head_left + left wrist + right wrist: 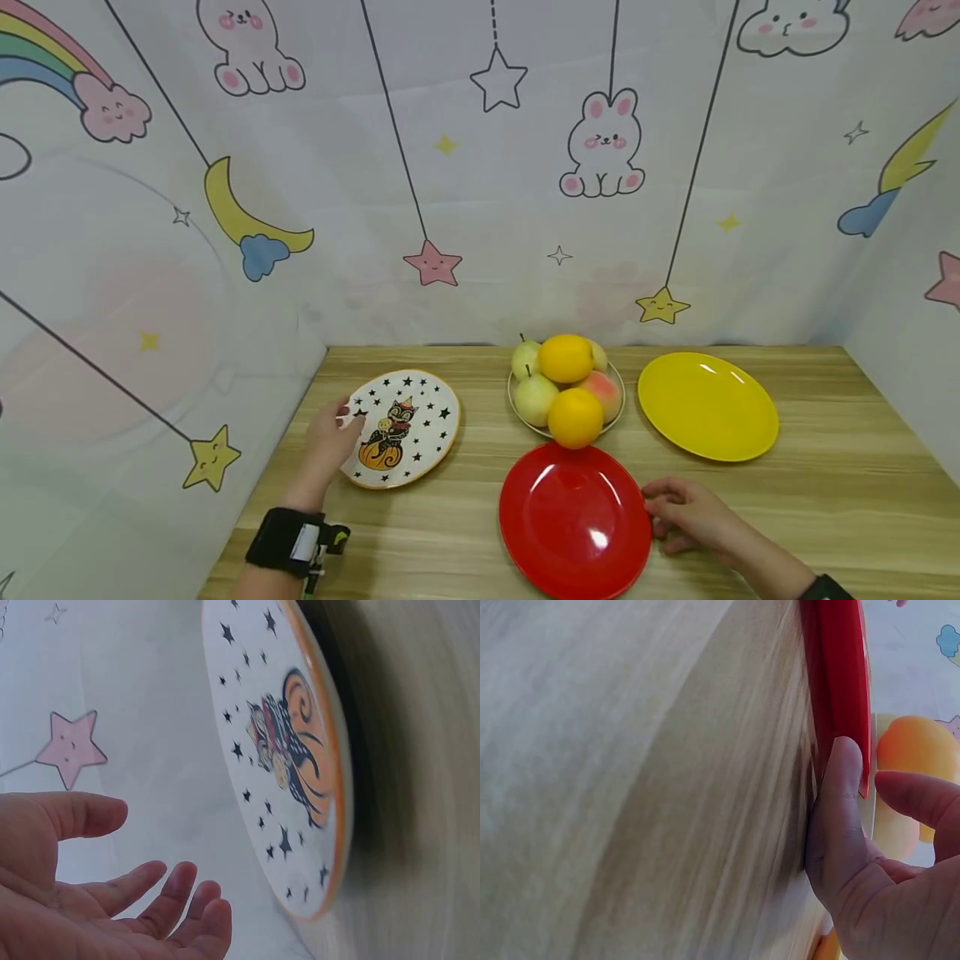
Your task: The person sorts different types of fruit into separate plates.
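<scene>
Orange [575,418] and red plate [575,529] are the pair to watch. The fruit sits at the near edge of the bowl [612,418], right behind the plate's far rim; whether they touch is hidden. Should the plate be raised steeply or pushed away, its rim could knock the orange loose, and the lemon [566,358] and peach [602,393] might shift after it. The right hand [693,517] is at the red plate's right edge, seemingly pinching the rim, with one digit below and another at the upper face. So slight a hold on one side of a smooth, glossy plate may let it tip or slip onto the worktop [450,542]. The left hand [330,437] is spread beside the white plate [408,433], thumb and fingers apart; the left wrist view shows nothing held, though contact elsewhere is hard to judge. If those fingers closed off-target, they could nudge that plate rather than grip it. The yellow plate [708,407] lies beyond the right hand, well apart from it, and looks the least at risk.
</scene>
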{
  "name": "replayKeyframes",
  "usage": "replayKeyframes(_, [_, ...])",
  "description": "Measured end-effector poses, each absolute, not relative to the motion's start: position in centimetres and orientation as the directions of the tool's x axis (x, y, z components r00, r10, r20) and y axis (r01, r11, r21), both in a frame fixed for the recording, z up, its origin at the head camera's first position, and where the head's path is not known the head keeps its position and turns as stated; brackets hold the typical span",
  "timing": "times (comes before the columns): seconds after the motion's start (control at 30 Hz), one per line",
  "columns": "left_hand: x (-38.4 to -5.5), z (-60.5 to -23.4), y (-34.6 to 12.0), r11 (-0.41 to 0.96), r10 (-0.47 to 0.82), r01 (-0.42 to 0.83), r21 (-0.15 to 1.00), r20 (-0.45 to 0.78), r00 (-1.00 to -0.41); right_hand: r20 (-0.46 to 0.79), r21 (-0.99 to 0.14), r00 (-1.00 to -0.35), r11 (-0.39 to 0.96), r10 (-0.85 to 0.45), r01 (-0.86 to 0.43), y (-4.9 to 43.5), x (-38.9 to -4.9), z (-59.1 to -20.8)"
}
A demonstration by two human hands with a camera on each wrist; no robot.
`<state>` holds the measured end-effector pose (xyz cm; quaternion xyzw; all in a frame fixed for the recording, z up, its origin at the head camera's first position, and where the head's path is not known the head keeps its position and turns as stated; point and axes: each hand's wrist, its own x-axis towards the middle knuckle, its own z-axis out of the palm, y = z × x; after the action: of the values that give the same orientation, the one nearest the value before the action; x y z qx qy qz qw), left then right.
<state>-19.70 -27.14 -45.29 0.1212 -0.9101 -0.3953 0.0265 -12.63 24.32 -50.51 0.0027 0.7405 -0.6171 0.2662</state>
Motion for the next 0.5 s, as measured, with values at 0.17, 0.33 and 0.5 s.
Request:
replayKeyframes(0.17, [-20.5,-46.5,-30.1,0.639,-0.302,-0.278,0.717,-0.099,-0.948,-0.4,-0.91,-0.862,0.244,-0.311,0.334,24.3,-12.5,-50.5])
replayKeyframes(0.33, [-20.7,-47.9,-31.6,0.645,-0.33,-0.345,0.681,-0.159,-0.931,-0.414,-0.903,-0.855,0.26,-0.312,0.343,24.2,-12.5,-50.4])
replayKeyframes(0.5, [-20.8,-48.5,-31.8,0.63,-0.329,-0.4,0.666,-0.238,-0.914,-0.435,-0.893,-0.844,0.268,-0.313,0.361,24.3,-12.6,-50.3])
